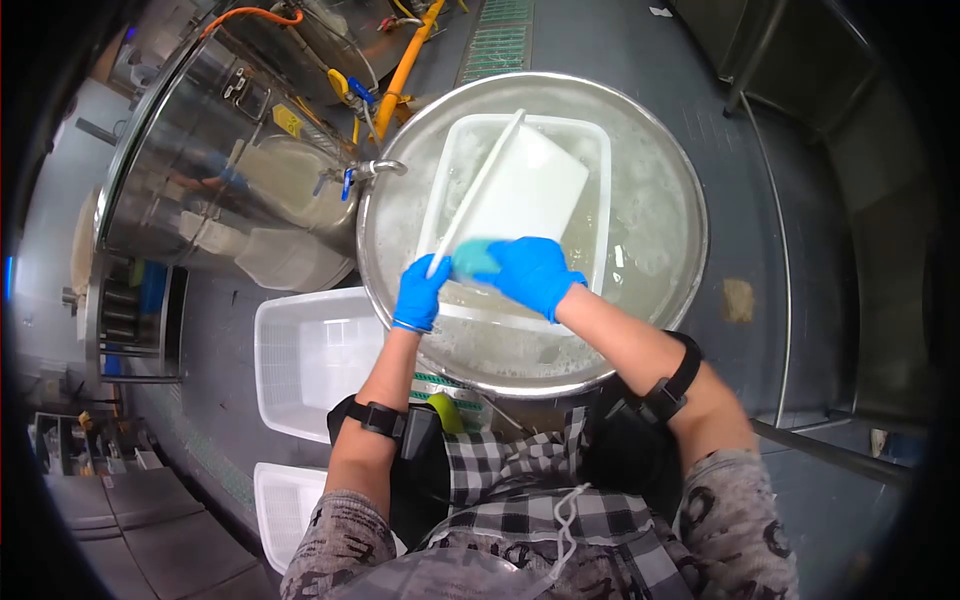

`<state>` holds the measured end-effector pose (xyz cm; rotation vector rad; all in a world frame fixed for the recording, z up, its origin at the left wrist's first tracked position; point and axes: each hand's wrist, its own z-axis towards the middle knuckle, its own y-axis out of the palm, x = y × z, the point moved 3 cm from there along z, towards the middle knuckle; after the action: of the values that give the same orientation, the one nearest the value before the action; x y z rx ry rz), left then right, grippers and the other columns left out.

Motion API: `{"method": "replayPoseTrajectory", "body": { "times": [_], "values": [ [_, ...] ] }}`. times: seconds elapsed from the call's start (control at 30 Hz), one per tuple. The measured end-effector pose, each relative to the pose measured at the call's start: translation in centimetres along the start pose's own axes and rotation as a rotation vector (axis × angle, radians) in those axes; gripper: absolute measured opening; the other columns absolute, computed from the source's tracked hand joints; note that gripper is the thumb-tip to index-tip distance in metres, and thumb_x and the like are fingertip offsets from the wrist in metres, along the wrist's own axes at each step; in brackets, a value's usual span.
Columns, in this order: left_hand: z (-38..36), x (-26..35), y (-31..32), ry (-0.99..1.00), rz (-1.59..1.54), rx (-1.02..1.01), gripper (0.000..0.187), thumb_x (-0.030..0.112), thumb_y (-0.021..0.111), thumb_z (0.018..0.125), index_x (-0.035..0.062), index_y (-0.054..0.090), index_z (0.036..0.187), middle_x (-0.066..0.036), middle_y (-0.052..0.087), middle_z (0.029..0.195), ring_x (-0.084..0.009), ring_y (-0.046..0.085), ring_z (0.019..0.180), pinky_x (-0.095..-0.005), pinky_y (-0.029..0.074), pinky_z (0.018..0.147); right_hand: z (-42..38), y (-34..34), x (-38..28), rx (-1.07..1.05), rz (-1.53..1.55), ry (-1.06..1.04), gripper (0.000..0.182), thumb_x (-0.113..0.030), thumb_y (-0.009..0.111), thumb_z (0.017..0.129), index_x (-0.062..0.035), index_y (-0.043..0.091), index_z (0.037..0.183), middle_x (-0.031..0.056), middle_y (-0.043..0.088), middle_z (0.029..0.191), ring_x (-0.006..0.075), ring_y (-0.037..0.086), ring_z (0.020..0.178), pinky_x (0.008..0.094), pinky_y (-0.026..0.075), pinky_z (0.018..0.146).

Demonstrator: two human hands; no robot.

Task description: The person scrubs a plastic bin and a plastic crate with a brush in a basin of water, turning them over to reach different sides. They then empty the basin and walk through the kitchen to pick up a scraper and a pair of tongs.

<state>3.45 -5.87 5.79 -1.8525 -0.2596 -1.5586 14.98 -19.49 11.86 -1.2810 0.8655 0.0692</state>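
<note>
My left hand (418, 293), in a blue glove, is closed on the near end of the rim of a white plastic tray (530, 185). The tray is tilted, its long rim running up and away from me. My right hand (532, 274), also gloved in blue, grips a teal scrubbing cloth or sponge (477, 260), slightly blurred, close by my left hand at the tray's near end. Beneath lies a larger white plastic tub (604, 215), partly under cloudy, sudsy water. Both sit within a big round steel vat (700, 235).
A steel tap with a blue lever (385, 168) reaches over the vat's left rim. White plastic bins (315, 350) stand on the floor at left and near left. A shiny steel tank (225, 150) is at upper left, with a steel table frame (785, 250) at right.
</note>
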Motion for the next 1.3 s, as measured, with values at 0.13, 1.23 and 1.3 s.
{"method": "replayPoseTrajectory", "body": {
  "times": [0.13,1.23,1.3],
  "values": [
    [0.9,-1.5,-3.2,-0.003,-0.108,-0.024,0.019,0.018,0.060,0.070,0.0001,0.057,0.076,-0.002,0.053,0.064,-0.0091,0.045,0.058,-0.0231,0.037,0.055,4.4,-1.0,-1.3,-0.285,-0.344,-0.414,0.037,-0.049,0.052,0.064,-0.0145,0.059,0.074,0.0127,0.057,0.073,0.0280,0.056,0.066,0.0385,0.043,0.058],
    [2.1,-7.1,-10.8,-0.164,-0.556,0.150,0.014,0.015,0.057,0.073,0.0024,0.055,0.080,0.001,0.051,0.068,-0.0072,0.046,0.060,-0.0196,0.036,0.056,15.9,-3.9,-1.3,-0.079,-0.341,-0.070,0.042,-0.046,0.049,0.069,-0.0073,0.059,0.080,0.0137,0.058,0.081,0.0265,0.056,0.074,0.0362,0.043,0.068],
    [2.2,-7.2,-10.5,-0.181,-0.602,0.129,0.021,0.015,0.055,0.074,0.0007,0.053,0.089,-0.002,0.052,0.076,-0.0100,0.048,0.068,-0.0220,0.038,0.062,11.2,-1.1,-4.6,-0.208,-0.226,-0.162,0.042,-0.047,0.047,0.070,-0.0084,0.059,0.081,0.0138,0.058,0.077,0.0278,0.056,0.072,0.0366,0.043,0.067]
  ]
}}
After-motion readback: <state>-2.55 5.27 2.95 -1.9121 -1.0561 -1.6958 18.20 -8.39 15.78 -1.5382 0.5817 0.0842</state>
